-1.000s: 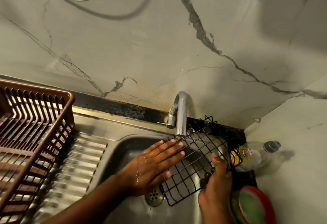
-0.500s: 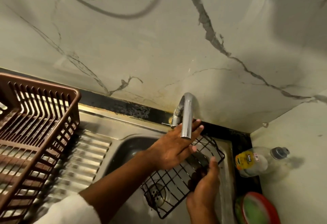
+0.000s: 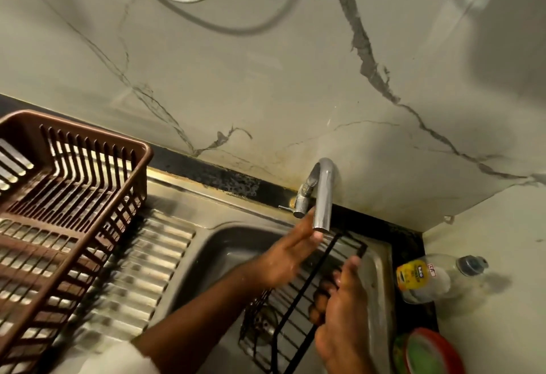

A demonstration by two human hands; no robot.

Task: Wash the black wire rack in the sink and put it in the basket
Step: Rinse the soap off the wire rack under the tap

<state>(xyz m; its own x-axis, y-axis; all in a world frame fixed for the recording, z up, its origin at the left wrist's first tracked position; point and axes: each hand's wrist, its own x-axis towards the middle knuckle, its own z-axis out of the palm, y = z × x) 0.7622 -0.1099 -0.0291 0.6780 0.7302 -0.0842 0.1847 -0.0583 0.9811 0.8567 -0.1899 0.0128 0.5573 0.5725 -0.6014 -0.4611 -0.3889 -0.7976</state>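
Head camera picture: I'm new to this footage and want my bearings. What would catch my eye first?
First the two hands over the sink: the right hand grips the black wire rack, tilted on edge, while the left hand reaches open toward the steel tap. Next, the big brown basket on the draining board at the left. A clear bottle lies on the counter at the right.

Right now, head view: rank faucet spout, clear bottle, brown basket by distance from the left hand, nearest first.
From the left hand:
1. Faucet spout: just above its fingertips, at the sink's back edge.
2. Clear bottle: lying on the counter to the right, past the right hand.
3. Brown basket: far left, on the drainboard.
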